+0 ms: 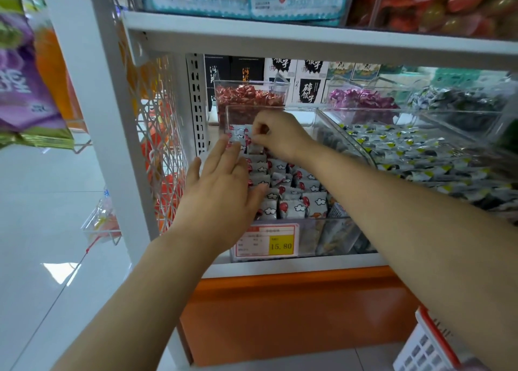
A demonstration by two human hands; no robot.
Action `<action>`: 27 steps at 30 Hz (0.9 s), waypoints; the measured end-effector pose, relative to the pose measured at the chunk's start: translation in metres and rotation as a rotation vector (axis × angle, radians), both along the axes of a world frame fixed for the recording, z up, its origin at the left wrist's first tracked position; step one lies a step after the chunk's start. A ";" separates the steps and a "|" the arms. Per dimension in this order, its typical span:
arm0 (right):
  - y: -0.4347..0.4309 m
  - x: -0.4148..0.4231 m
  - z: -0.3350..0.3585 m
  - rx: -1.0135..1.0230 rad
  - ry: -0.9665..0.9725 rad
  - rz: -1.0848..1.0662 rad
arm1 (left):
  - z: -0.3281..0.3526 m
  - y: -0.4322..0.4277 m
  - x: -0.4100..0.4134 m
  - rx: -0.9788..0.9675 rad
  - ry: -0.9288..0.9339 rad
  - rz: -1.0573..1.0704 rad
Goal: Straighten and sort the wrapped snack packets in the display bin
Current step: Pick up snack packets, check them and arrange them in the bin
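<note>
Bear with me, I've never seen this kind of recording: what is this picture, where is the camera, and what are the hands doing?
There is no machine here: a person is working bare-handed. The single picture comes from a camera worn on their head, looking forward and down. They stand at a shop shelf. On it sits a clear bin with a price tag on its front wall, filled with grey packets that carry red marks and white clouds. The left hand lies flat, fingers straight, against the packets on the bin's left side. The right hand, further back, has curled fingers that seem to pinch one of them. To the right lie yellow-cornered packets, and behind are red sweets.
</note>
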State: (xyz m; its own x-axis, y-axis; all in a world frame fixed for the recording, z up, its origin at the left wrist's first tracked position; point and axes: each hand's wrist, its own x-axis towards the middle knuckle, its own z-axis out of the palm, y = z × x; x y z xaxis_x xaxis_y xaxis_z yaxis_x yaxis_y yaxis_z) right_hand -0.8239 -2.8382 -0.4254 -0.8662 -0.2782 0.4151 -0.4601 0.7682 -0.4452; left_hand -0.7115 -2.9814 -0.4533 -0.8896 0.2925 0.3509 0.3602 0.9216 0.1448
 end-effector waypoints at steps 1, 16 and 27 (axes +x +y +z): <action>0.000 0.002 0.003 -0.067 0.034 -0.020 | 0.000 0.000 0.000 0.004 0.000 -0.004; 0.063 0.127 0.008 -1.020 0.119 -0.197 | 0.015 0.022 0.027 0.591 0.173 -0.102; 0.072 0.172 -0.012 -1.429 -0.236 -0.001 | 0.015 0.035 0.043 1.393 -0.450 -0.195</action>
